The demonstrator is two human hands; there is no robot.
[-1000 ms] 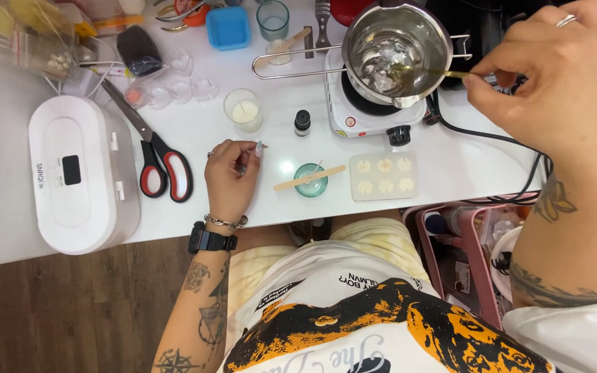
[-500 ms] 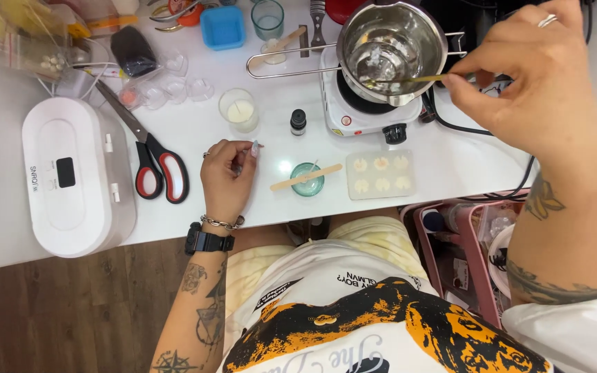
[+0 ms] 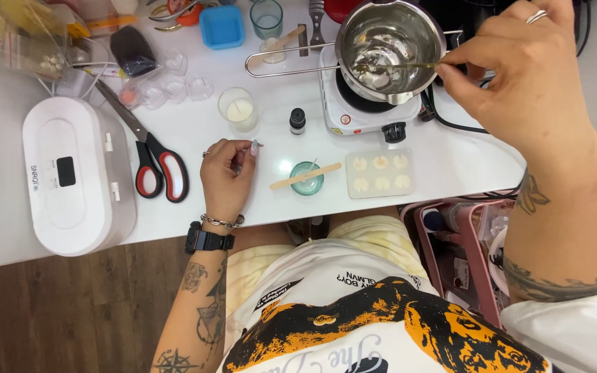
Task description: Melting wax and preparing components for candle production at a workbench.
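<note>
Orange and black print on a white shirt fills the near edge of the view, and just past it the left hand (image 3: 228, 178) rests on the white table (image 3: 450, 162), its fingers curled closed with something small and pale pinched at the fingertips; what that is cannot be made out. A black watch and a chain bracelet sit on that wrist. Just beside the hand, to its right, stands a small teal glass (image 3: 307, 179) with a flat wooden stick (image 3: 305, 176) laid across its rim, seemingly to hold a thin wick upright in the middle. Right of it lies a clear mould tray (image 3: 380, 173) of six pale round fillings. To the left lie red-handled scissors (image 3: 152, 163) and a white lidded box (image 3: 77, 174), near the table's edge. Farther on stand a pale candle in a clear glass (image 3: 238, 109) and a small dark dropper bottle (image 3: 298, 121). Behind these a steel pouring pot (image 3: 388, 50) sits on a white electric hotplate (image 3: 357, 103), presumably to keep its contents molten. The right hand (image 3: 519, 83) reaches in from the side, fingers closed on a thin stirring stick (image 3: 399, 66) whose far end dips into the pot. At the far edge are a blue square mould (image 3: 222, 26) and heart-shaped clear moulds (image 3: 174, 79).
</note>
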